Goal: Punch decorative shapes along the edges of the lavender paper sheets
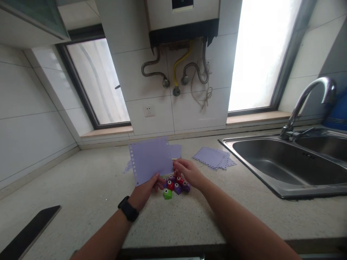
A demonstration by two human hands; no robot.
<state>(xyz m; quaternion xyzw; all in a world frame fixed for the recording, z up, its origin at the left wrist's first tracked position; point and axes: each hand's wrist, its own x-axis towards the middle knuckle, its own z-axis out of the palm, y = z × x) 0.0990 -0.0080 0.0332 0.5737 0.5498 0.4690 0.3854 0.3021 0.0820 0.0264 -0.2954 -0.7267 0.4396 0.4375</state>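
Observation:
A lilac sheet of paper (150, 159) is held tilted up above the counter, with small shaped holes punched along its left edge and more near its right edge. My left hand (150, 184) grips its bottom edge with the thumb in front. At the lower right edge of the sheet, my right hand (187, 171) has its fingers closed; they seem to pinch that edge. Just below and between the hands sit several small craft punches: a green punch (167, 194), a red punch (170, 185) and a purple punch (177, 188) among them.
More lilac sheets with punched edges (211, 157) lie fanned out to the right, beside the steel sink (260, 162). Behind the held sheet is another lilac piece (176, 150). Punched scraps (128, 167) show at its left. A dark flat board (32, 231) lies at the front left.

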